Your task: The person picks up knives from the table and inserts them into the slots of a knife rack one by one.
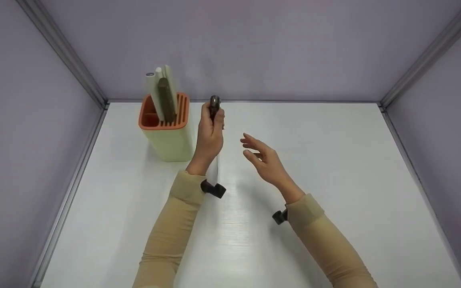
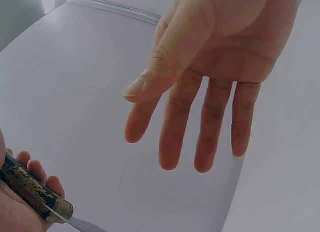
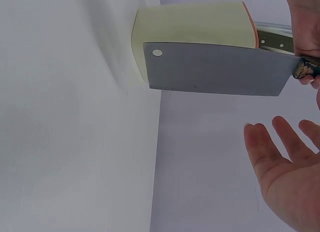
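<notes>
My left hand [image 1: 209, 134] grips the dark, gold-mottled handle of a cleaver [image 3: 220, 71], just right of the knife block [image 1: 170, 144]. Its broad rectangular blade, with a hole near one corner, hangs below the hand and shows edge-on in the head view. The right wrist view shows the blade in front of the block. My right hand [image 1: 269, 164] hovers to the right of the cleaver, fingers extended and apart from it. From the left wrist view, the same right hand [image 2: 210, 86] has its fingers spread and holds nothing.
The pale green block has an orange slotted top. Several pale handles [image 1: 152, 94] and one dark brown handle [image 1: 166, 100] stand up from it. Underneath is a white table [image 1: 334, 160], with lilac walls [image 1: 254, 48] at the back and sides.
</notes>
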Available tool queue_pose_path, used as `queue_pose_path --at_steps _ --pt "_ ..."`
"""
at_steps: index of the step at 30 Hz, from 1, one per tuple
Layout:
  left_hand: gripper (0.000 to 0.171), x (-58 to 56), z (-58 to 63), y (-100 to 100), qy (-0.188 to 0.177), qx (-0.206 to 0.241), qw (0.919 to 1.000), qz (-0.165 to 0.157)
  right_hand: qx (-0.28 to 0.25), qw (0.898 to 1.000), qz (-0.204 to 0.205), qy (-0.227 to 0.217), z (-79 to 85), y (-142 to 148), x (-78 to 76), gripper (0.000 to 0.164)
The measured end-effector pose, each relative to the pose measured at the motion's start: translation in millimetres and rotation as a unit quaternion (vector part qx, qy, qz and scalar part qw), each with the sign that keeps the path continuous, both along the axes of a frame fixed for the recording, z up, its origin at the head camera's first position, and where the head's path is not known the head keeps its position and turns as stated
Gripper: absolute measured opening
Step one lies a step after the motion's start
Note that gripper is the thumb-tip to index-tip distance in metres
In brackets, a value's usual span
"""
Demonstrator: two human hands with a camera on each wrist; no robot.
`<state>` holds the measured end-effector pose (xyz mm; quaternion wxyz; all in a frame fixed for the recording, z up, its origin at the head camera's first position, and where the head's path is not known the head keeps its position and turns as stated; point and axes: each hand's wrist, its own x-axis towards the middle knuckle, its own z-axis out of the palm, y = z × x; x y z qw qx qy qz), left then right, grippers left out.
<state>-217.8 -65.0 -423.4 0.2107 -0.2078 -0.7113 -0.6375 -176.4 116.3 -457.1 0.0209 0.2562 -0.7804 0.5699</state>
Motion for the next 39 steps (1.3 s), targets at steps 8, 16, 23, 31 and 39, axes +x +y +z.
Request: queue_pose_path --at_steps 8,16,23,31,39 --pt "0.030 -1.0 13.0 -8.8 0.018 -0.015 0.9997 0.002 0.000 1.000 0.020 -0.008 5.8 -9.0 -0.4 0.048" --pt "0.034 -2.1 33.2 -18.0 0.026 -0.020 0.9992 0.024 -0.004 0.999 0.035 -0.004 12.8 -15.6 -3.4 0.050" --pt "0.032 -5.0 56.1 -29.0 0.036 -0.002 0.9985 0.041 -0.006 0.999 0.036 0.007 15.5 -23.2 -5.9 0.050" --pt "0.028 -7.5 85.0 -42.2 0.051 0.028 0.9976 0.036 -0.009 0.999 0.048 0.008 17.4 -32.8 -7.7 0.051" --pt "0.028 -14.5 113.9 -51.8 0.069 0.071 0.9949 0.023 -0.006 0.998 0.057 0.014 18.6 -40.6 -8.1 0.051"
